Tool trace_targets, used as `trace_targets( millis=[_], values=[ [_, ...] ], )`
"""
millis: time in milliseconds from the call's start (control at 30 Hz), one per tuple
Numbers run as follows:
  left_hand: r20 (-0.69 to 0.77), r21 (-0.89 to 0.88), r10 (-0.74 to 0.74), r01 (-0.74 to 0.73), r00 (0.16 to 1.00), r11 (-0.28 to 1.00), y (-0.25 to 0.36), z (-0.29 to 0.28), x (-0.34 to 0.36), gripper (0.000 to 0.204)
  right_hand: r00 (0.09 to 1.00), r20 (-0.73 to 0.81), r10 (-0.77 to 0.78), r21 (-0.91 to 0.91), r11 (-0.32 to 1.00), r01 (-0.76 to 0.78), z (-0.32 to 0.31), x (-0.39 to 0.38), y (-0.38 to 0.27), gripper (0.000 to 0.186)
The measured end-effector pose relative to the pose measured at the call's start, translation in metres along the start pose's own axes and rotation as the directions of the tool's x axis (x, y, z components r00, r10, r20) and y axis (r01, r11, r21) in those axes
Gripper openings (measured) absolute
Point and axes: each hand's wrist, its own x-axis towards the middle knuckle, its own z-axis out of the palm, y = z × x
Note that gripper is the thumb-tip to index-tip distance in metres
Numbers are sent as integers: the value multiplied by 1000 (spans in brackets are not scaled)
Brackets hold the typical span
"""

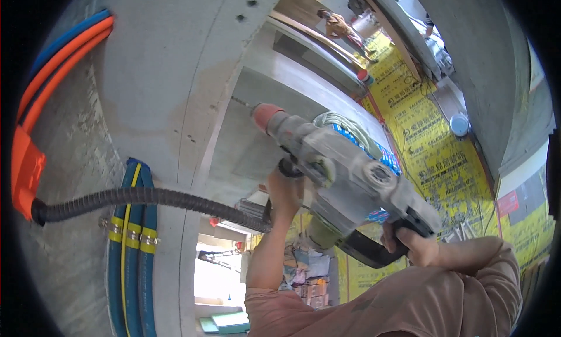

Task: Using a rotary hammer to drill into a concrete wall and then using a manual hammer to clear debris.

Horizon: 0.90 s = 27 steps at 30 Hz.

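A dusty grey rotary hammer with a red front collar is held up in both hands, tilted toward the upper left. Its drill bit points at the grey concrete beam; whether the tip touches it I cannot tell. My left hand is closed round the black side handle near the tool's front. The rear handle is in the grip of my right hand, its fingers wrapped round the black grip. A black corrugated conduit runs from an orange box to beside my left forearm; its far end is partly hidden.
Blue pipes with clamps run down the concrete at left, with orange conduits above. Yellow printed sheeting covers the floor. Several drilled holes mark the concrete. Another person stands far off; a bucket sits at right.
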Motion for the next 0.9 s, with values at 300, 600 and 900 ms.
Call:
trace_targets(
  millis=[300,600,900],
  values=[
    [9,-75,91,-90,996,993,65,-4,-25,25,986,164,18,-79,997,-5,5,-64,-44,45],
    [62,-671,-269,240,961,701,65,-14,-38,19,983,162,-81,-56,994,91,39,-98,-26,44],
    [278,-873,-152,315,949,372,9,-27,-35,16,982,127,-137,-78,986,148,93,-97,-12,44]
  ],
)
